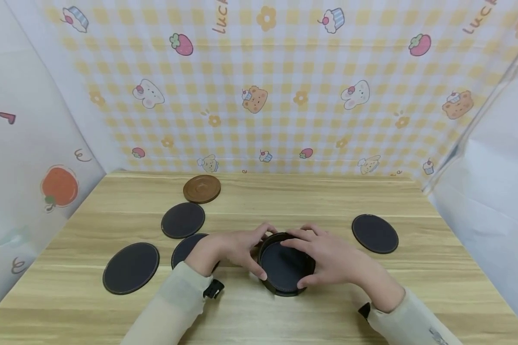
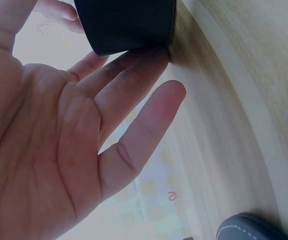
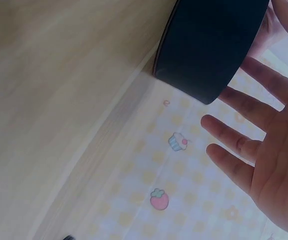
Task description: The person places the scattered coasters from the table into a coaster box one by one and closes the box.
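A round black coaster holder (image 1: 286, 293) stands on the table between both hands, with a dark disc (image 1: 285, 266) with a stitched edge lying inside. My left hand (image 1: 241, 247) grips its left side, the thumb at the near rim and fingers round the back. From the right, my right hand (image 1: 330, 256) holds it, thumb at the near right rim, one fingertip over the inside. In the left wrist view, fingers (image 2: 134, 75) reach along the holder's smooth wall (image 2: 129, 25). The right wrist view shows spread fingers (image 3: 248, 105) beside the same wall (image 3: 208, 50), the lower ones apart from it.
Black round coasters lie flat at the left: one near the edge (image 1: 131, 268), one farther back (image 1: 183, 220), another (image 1: 190, 249) partly under the left forearm. A brown round disc (image 1: 202, 189) lies behind them. Another black coaster (image 1: 374, 233) is at the right. A patterned cloth (image 1: 276, 129) hangs behind.
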{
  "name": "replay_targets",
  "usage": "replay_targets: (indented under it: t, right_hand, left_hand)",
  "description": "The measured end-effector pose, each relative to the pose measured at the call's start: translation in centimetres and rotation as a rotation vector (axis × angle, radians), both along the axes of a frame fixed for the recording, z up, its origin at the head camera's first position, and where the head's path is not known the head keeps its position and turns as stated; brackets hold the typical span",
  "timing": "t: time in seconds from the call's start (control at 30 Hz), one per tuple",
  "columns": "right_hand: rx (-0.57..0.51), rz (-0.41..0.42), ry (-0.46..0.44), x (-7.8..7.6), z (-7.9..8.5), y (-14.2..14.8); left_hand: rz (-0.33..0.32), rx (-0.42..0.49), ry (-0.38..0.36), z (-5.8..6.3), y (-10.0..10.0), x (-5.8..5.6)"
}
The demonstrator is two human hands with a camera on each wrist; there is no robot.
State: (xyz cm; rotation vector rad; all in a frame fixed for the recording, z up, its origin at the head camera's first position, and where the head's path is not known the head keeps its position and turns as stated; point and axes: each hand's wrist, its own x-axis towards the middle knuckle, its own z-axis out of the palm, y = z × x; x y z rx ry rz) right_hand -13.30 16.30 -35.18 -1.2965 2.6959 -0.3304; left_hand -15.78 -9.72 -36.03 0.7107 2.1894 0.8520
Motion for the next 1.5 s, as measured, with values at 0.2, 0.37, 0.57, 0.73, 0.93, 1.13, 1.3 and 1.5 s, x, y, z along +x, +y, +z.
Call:
replay_targets:
  t: [0.2, 0.37, 0.57, 0.73, 0.93, 1.13, 1.3, 1.5]
  right_hand:
    - [-0.011, -0.026, -0.006, 0.3, -0.1, 1.4]
    - [-0.002, -0.075, -0.013, 0.6, 0.0, 2.9]
    - [-0.021, -0.123, 0.055, 0.9, 0.0, 5.0]
    - [-0.031, -0.167, 0.112, 1.0, 0.0, 6.8]
    - [-0.052, -0.222, 0.100, 1.0, 0.2, 9.0]
    - [-0.046, -0.268, 0.094, 0.5, 0.0, 11.2]
    - [-0.066, -0.301, 0.072, -0.4, -0.4, 12.6]
    - [-0.068, -0.329, 0.076, -1.6, -0.9, 14.0]
  left_hand:
    - [0.004, 0.002, 0.008, 0.0, -0.1, 0.1]
    - [0.011, 0.003, 0.008, 0.1, -0.1, 0.2]
    - [0.020, 0.006, 0.010, 0.1, -0.3, 0.3]
    - [0.022, 0.014, 0.004, -0.1, -0.3, 0.2]
    - [0.013, 0.010, 0.017, -0.2, -0.3, 0.2]
    - [0.010, 0.010, 0.017, -0.3, -0.2, 0.2]
    - [0.015, 0.017, 0.013, -0.3, -0.3, 0.2]
    - [0.007, 0.008, 0.022, -0.5, -0.3, 0.2]
